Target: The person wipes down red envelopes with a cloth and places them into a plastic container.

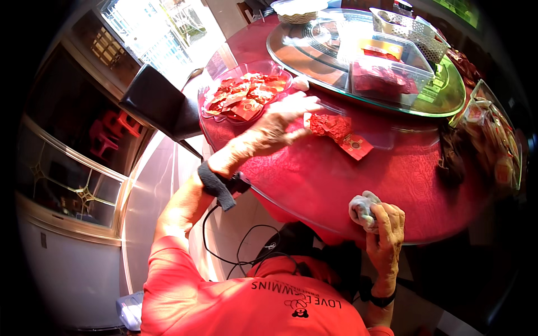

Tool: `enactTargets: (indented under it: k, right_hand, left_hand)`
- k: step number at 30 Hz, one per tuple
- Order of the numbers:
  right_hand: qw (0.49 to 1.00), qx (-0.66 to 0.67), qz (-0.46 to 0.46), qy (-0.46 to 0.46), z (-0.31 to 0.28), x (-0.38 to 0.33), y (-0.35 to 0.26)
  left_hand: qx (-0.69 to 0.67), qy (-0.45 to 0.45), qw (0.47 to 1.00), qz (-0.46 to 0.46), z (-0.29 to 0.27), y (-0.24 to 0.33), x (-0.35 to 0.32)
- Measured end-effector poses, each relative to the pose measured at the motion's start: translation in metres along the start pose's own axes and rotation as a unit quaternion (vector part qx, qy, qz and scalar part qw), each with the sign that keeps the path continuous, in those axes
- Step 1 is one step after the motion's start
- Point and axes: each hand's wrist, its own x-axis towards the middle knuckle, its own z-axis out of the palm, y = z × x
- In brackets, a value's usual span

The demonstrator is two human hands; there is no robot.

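Observation:
My left hand [277, 126] is stretched over the red tabletop, fingers extended and apart, with nothing seen in them. Just right of its fingertips lie a crumpled red packet [332, 126] and a flatter red packet [357, 147] with a gold emblem, the two touching. Near the table's front edge, my right hand [385, 227] is closed around a bunched grey-white cloth [364, 210]. Beyond my left wrist, a clear scalloped bowl [284, 71] holds a heap of red and gold packets [244, 95]. A small white lump [301, 83] sits beside the bowl.
A glass turntable [319, 50] carries a clear plastic box [386, 70] with red contents and a perforated basket [412, 31]. Stacked plates [298, 8] stand at the back. A clear bag of packages [493, 143] lies right. A black chair [151, 98] stands left; cables [241, 260] hang below.

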Motion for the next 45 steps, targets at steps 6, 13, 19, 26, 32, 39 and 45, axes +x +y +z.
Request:
enactTargets:
  k: [6,13,19,26,32,39,45]
  right_hand:
    - [0.999,0.021,-0.001,0.026,0.002,-0.004,0.004]
    - [0.998,0.039,-0.006,0.041,0.002,-0.004,0.006]
    - [0.996,0.060,-0.007,0.072,0.000,-0.007,0.007]
    - [0.982,0.144,0.023,0.119,-0.003,-0.009,0.008]
    - [0.914,0.257,0.155,0.273,0.011,-0.021,0.006]
    - [0.994,-0.101,-0.008,0.034,0.036,0.033,-0.030]
    - [0.999,-0.043,-0.002,0.002,0.052,0.025,-0.012]
  left_hand:
    - [0.014,-0.125,0.992,-0.002,0.061,0.013,0.030]
    - [-0.070,-0.177,0.982,-0.009,0.095,0.052,0.041]
    - [-0.070,-0.181,0.981,0.027,0.095,0.068,0.017]
    - [-0.075,-0.176,0.979,0.068,0.075,0.098,-0.038]
    - [-0.071,-0.150,0.986,0.015,0.064,0.113,-0.066]
    - [-0.073,-0.099,0.992,0.024,0.073,0.115,-0.080]
    - [-0.072,0.026,0.997,-0.007,0.089,0.117,-0.079]
